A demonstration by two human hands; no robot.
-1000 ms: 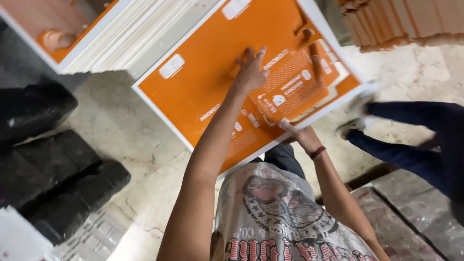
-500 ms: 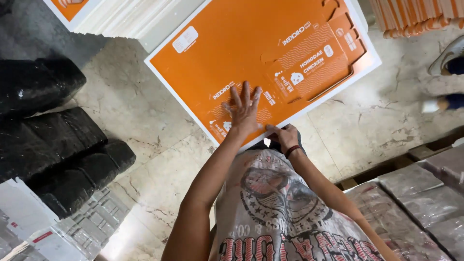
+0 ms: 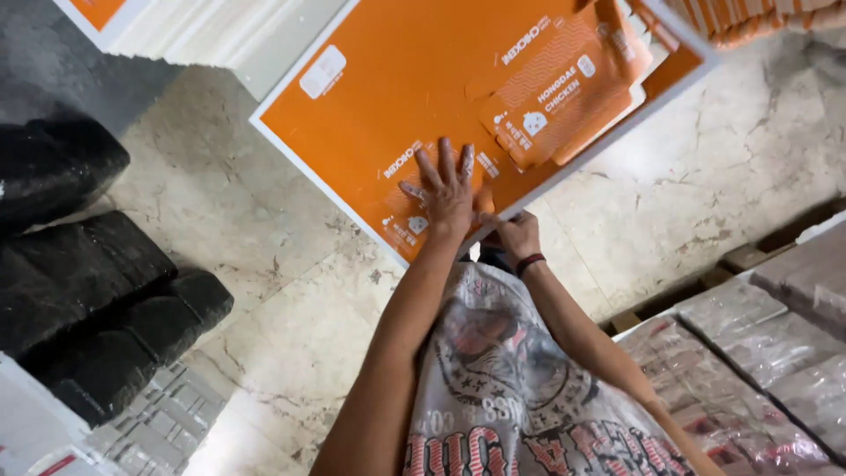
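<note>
Left hand (image 3: pixel 448 189) lies flat, fingers spread, on the big orange cardboard sheet (image 3: pixel 423 97) over the stone floor (image 3: pixel 291 291). Right hand (image 3: pixel 518 234) pinches its near edge. Sheet looks light, thin, floppy; likely best held at opposite edges, as die-cut flaps may tear.

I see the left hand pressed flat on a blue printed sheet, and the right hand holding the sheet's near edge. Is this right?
Not quite: the sheet is orange, not blue, as the head view shows. The rest holds: the left hand lies flat on it with fingers spread, and the right hand holds its near edge.
</note>
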